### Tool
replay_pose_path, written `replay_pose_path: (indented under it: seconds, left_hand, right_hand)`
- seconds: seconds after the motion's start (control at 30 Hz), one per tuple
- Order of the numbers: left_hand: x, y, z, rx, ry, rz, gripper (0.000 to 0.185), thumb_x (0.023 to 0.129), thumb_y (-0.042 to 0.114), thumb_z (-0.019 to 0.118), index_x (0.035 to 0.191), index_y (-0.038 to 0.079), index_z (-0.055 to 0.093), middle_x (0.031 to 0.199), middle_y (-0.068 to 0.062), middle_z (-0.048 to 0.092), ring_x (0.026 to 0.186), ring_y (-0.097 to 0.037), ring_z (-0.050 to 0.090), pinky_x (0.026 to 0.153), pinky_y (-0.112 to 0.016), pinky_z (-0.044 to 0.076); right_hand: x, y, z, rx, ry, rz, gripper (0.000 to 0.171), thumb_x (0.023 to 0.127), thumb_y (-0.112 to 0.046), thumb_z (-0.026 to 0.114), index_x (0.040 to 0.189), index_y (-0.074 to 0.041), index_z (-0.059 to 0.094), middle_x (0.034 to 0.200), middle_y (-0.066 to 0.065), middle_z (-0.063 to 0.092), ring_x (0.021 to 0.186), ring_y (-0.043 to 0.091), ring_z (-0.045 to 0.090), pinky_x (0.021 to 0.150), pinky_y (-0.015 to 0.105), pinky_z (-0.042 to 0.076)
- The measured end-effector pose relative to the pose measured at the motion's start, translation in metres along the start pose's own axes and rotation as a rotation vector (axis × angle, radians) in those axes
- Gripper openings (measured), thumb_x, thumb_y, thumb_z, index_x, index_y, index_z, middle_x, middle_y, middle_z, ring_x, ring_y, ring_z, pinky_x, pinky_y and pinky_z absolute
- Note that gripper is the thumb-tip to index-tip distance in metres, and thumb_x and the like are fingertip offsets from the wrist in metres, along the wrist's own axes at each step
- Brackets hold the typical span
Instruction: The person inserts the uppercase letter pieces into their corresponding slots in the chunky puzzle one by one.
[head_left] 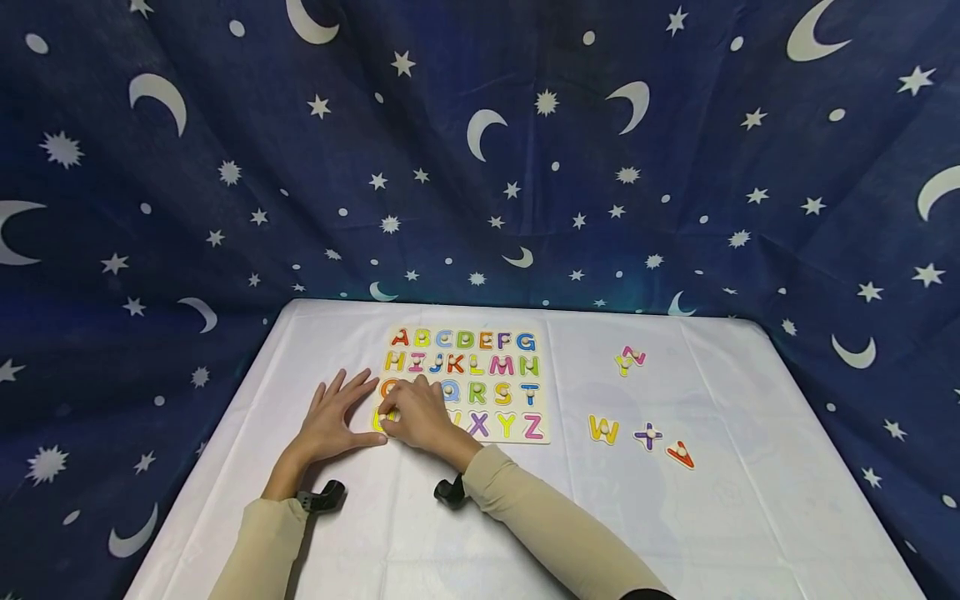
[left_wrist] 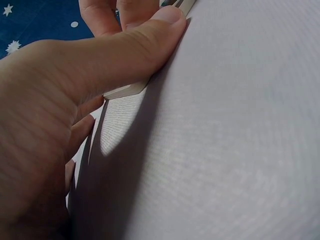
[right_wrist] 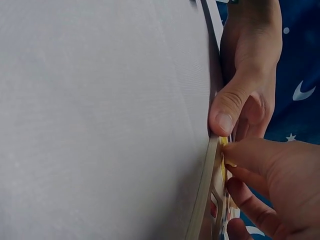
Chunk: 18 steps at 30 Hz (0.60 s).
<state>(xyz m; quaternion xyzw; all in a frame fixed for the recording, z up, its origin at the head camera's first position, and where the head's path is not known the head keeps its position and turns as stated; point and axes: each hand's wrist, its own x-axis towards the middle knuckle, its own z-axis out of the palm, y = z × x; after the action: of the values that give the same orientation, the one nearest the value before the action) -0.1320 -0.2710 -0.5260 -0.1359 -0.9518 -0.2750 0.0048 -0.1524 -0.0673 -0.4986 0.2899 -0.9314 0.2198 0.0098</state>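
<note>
A wooden alphabet puzzle board [head_left: 545,379] lies on the white table, its upper rows filled with coloured, knobbed letters. At the near left corner, my right hand [head_left: 423,417] pinches a yellow letter piece [right_wrist: 223,172] between thumb and fingers, at the start of the bottom row. The fingers cover most of this piece, so its full shape is hidden. My left hand [head_left: 333,421] rests beside the board's left edge, fingers spread. Its thumb [left_wrist: 145,47] lies against the board's corner. X, Y and Z spots in the bottom row show no knobs.
Right of the board lie loose letters: a yellow W [head_left: 603,429], a purple X [head_left: 648,436], a red V [head_left: 680,454], a pink Z [head_left: 633,356] and a yellow Y [head_left: 623,366]. A dark blue curtain [head_left: 555,250] with moons and stars hangs behind the table.
</note>
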Motion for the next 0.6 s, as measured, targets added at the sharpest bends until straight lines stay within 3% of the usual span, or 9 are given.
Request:
replay_pose_path:
  seconds: [0.37, 0.6]
  left_hand:
    - [0.0012, 0.0005, 0.0003, 0.004, -0.002, 0.003, 0.105, 0.067, 0.057, 0.091, 0.152, 0.012, 0.050, 0.164, -0.014, 0.036, 0.153, -0.049, 0.013, 0.120, -0.072, 0.001]
    - [-0.0016, 0.0013, -0.0003, 0.003, 0.005, 0.010, 0.103, 0.068, 0.056, 0.090, 0.152, 0.011, 0.051, 0.164, -0.015, 0.037, 0.153, -0.050, 0.014, 0.119, -0.072, 0.001]
  right_hand:
    - [-0.0019, -0.0019, 0.0024, -0.013, 0.032, 0.038, 0.010, 0.084, -0.032, 0.083, 0.095, -0.030, 0.082, 0.104, -0.013, 0.070, 0.090, 0.012, 0.051, 0.075, 0.030, 0.034]
    - [-0.0034, 0.0017, 0.0004, 0.023, 0.014, 0.000, 0.014, 0.086, -0.034, 0.082, 0.099, -0.029, 0.081, 0.103, -0.013, 0.069, 0.089, 0.011, 0.050, 0.073, 0.029, 0.033]
